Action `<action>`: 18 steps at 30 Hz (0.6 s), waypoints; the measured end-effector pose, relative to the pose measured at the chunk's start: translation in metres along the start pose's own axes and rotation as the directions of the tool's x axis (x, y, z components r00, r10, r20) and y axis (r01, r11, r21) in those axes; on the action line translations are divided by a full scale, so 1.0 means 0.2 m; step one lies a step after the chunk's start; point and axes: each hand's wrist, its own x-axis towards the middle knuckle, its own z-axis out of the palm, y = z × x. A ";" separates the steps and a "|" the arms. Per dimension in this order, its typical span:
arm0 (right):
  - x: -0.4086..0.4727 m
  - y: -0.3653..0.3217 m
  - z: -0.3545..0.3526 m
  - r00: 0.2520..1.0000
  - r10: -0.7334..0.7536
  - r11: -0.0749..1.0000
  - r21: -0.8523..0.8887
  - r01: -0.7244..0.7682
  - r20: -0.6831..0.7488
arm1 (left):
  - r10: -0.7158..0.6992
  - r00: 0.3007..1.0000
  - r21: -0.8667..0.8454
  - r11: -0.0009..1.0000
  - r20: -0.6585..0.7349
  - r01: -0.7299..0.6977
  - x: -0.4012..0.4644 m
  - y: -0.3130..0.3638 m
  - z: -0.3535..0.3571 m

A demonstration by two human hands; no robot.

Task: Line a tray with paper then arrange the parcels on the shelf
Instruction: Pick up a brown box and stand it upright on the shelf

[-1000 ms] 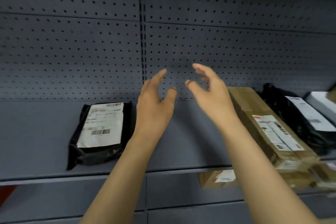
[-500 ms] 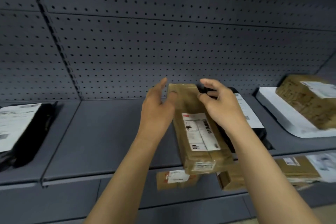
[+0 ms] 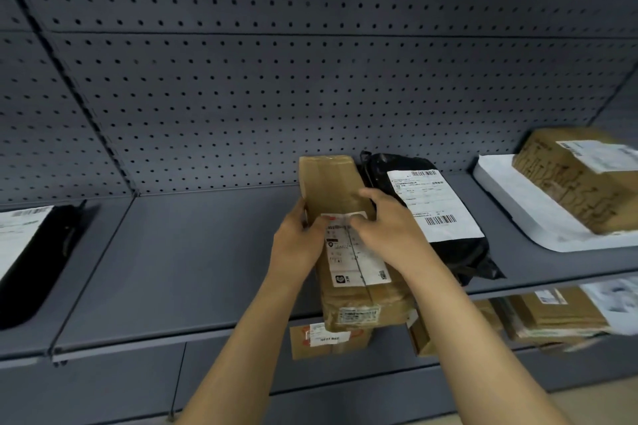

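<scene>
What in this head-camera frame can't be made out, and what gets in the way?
- Long brown parcel: the left hand and right hand cover its label top and sides.
- Label text on the black mailer: too small to read.
- Second black mailer: cut off by the left edge.
- Box on the white lined tray: blurred, cut by the right edge.
- Lower-shelf parcels: mostly hidden by the shelf and forearms.

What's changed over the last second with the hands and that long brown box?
A second ago both hands were empty in the air. Now the left hand and right hand have closed on the long brown box from either side, on the shelf. The view swung right. The black bag beside the box and the box on the white tray lie as before.
</scene>
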 end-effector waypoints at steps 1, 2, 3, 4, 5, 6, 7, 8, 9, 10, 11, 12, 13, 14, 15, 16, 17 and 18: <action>0.00 0.00 0.01 1.000 0.015 1.000 -0.018 -0.015 0.006 | -0.017 1.000 -0.003 1.000 0.008 0.017 -0.01 -0.01 0.01; 0.00 -0.01 0.01 0.999 0.030 0.999 -0.035 -0.029 0.015 | -0.026 1.000 -0.008 1.000 0.008 0.026 -0.02 -0.01 0.01; 0.00 -0.02 0.02 0.999 0.047 0.998 -0.046 -0.046 0.023 | -0.036 0.999 -0.015 0.999 0.004 0.036 -0.02 -0.01 0.01; 0.00 -0.02 0.03 0.998 0.062 0.997 -0.056 -0.061 0.027 | -0.041 0.999 -0.033 0.999 -0.001 0.040 -0.03 -0.01 0.01; 0.01 -0.02 0.04 0.997 0.074 0.995 -0.065 -0.072 0.026 | -0.047 0.999 -0.059 0.997 -0.008 0.047 -0.03 -0.01 0.01; 0.01 -0.02 0.04 0.997 0.080 0.994 -0.072 -0.078 0.022 | -0.049 0.999 -0.099 0.994 -0.013 0.047 -0.04 -0.01 0.01; 0.01 -0.03 0.04 0.996 0.083 0.994 -0.071 -0.082 0.021 | -0.058 0.998 -0.150 0.987 -0.019 0.054 -0.06 0.00 0.01; 0.01 -0.05 0.03 0.996 0.084 0.995 -0.055 -0.083 0.020 | -0.063 0.998 -0.207 0.977 -0.027 0.056 -0.07 0.01 0.01; 0.00 -0.06 0.03 0.996 0.084 0.996 -0.027 -0.084 0.018 | -0.072 0.997 -0.258 0.964 -0.031 0.061 -0.08 0.01 0.02; 0.00 -0.07 0.03 0.996 0.085 0.996 0.006 -0.085 0.013 | -0.074 0.997 -0.306 0.950 -0.030 0.061 -0.08 0.01 0.02; 0.00 -0.07 0.02 0.996 0.086 0.996 0.039 -0.086 0.009 | -0.077 0.997 -0.346 0.936 -0.023 0.064 -0.09 0.02 0.02; 0.00 -0.08 0.01 0.997 0.083 0.994 0.068 -0.082 0.002 | -0.069 0.997 -0.379 0.924 -0.019 0.056 -0.09 0.03 0.02; 0.00 -0.08 0.01 0.997 0.080 0.993 0.091 -0.080 -0.004 | -0.063 0.998 -0.391 0.919 -0.014 0.053 -0.09 0.04 0.01; 0.00 -0.09 0.00 0.997 0.075 0.991 0.110 -0.073 -0.012 | -0.053 0.998 -0.406 0.913 -0.014 0.043 -0.09 0.06 -0.01; 0.00 -0.10 -0.01 0.997 0.068 0.989 0.132 -0.064 -0.023 | -0.058 0.998 -0.431 0.901 -0.018 0.045 -0.10 0.08 -0.04; -0.01 -0.12 -0.02 0.998 0.056 0.986 0.158 -0.049 -0.039 | -0.064 0.998 -0.472 0.881 -0.023 0.045 -0.11 0.11 -0.08; 0.00 -0.15 -0.03 0.998 0.039 0.982 0.189 -0.028 -0.055 | -0.066 0.998 -0.507 0.861 -0.023 0.045 -0.12 0.14 -0.13; -0.01 -0.18 -0.03 0.997 0.024 0.976 0.217 -0.009 -0.067 | -0.058 0.998 -0.530 0.847 -0.022 0.037 -0.13 0.17 -0.18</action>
